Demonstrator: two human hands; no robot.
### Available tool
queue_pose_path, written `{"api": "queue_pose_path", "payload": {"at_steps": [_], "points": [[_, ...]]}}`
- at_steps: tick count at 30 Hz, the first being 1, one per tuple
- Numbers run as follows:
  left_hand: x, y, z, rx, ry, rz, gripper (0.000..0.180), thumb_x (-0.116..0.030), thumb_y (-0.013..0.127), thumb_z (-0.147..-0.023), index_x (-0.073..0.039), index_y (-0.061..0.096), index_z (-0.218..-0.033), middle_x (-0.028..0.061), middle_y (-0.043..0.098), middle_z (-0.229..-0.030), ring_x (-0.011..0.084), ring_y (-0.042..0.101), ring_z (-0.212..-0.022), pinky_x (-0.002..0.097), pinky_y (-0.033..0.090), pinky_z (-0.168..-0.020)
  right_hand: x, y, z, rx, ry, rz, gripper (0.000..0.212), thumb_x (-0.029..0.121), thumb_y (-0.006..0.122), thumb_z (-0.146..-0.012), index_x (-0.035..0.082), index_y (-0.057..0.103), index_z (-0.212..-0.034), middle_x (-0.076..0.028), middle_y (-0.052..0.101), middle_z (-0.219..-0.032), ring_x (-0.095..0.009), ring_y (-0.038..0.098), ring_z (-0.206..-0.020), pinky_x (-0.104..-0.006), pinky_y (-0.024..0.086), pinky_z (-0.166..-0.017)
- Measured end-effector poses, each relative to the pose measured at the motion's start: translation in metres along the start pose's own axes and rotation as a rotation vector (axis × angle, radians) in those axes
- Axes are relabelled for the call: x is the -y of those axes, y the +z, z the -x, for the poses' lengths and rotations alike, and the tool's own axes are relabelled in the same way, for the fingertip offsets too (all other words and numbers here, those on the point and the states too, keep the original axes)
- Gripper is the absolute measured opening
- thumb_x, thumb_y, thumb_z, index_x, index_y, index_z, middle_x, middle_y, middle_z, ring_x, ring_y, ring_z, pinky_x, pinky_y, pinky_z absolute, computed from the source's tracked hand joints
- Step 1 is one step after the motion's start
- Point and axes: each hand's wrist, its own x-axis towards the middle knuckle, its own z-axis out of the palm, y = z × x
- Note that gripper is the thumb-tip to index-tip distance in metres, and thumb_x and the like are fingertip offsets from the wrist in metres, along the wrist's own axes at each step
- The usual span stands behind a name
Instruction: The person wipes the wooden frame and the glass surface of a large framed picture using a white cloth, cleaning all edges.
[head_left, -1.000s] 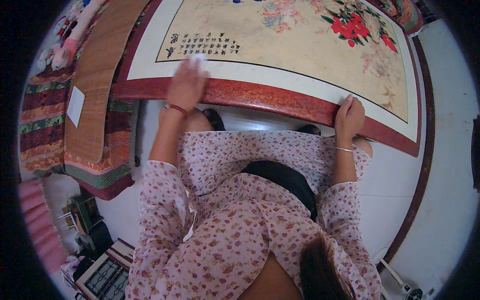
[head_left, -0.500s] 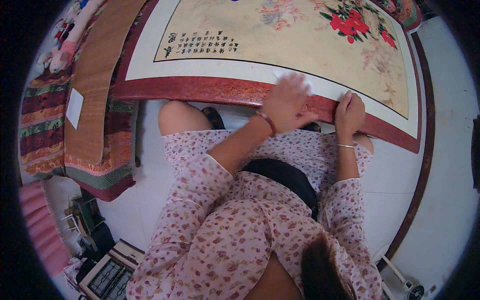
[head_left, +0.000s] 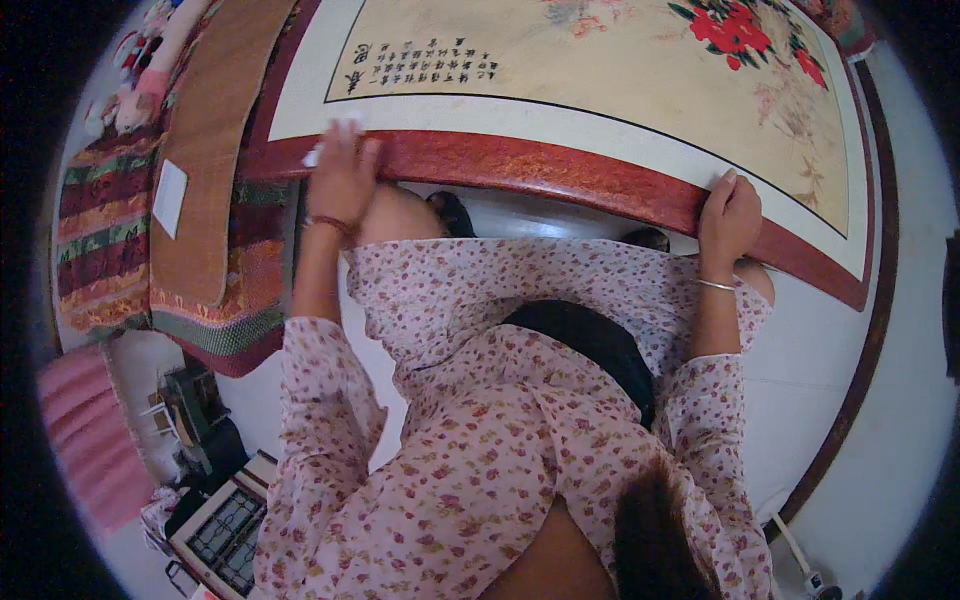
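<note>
My left hand is over the red-brown rim of a low tabletop, near its left end. Bits of a white cloth or tissue show at the side of this hand and past its blurred fingertips; most of it is hidden under the palm. Farther right, my right hand is closed around the same rim, thumb on top, fingers out of sight below. The tabletop carries a picture with red flowers, dark writing and a white border.
To the left, a striped woven cover bears a brown mat and a flat white item. Stuffed toys lie at the far left. My knees and feet are under the table edge. A fan-like object stands at lower right.
My left hand has swept left along the rim with the white cloth, from near my right hand to the left end. The right hand keeps its hold; the whole view has shifted slightly.
</note>
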Motion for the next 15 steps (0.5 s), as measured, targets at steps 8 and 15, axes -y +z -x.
{"api": "queue_pose_path", "payload": {"at_steps": [8, 15], "points": [[-0.004, 0.027, -0.016, -0.022, -0.053, 0.016, 0.068, -0.054, 0.045, -0.093, 0.003, 0.049, -0.129, 0.0282, 0.041, -0.139, 0.0427, 0.036, -0.132, 0.0512, 0.026, -0.11, 0.001, 0.001, 0.0, -0.004, -0.023, 0.024, 0.032, 0.026, 0.045, -0.095, 0.002, 0.056, -0.076, -0.019, 0.059, -0.076, -0.039, 0.055, -0.074, -0.0497, 0.041, -0.066], [-0.257, -0.041, 0.006, -0.007, 0.257, 0.553, 0.06, -0.037, 0.065, -0.083, -0.003, 0.048, -0.129, 0.0216, 0.045, -0.137, 0.0373, 0.037, -0.133, 0.0495, 0.026, -0.112, -0.006, 0.005, 0.001, 0.008, -0.035, 0.044, 0.032, 0.025, 0.045, -0.094, 0.002, 0.054, -0.073, -0.019, 0.057, -0.073, -0.038, 0.055, -0.072, -0.0492, 0.041, -0.065]]}}
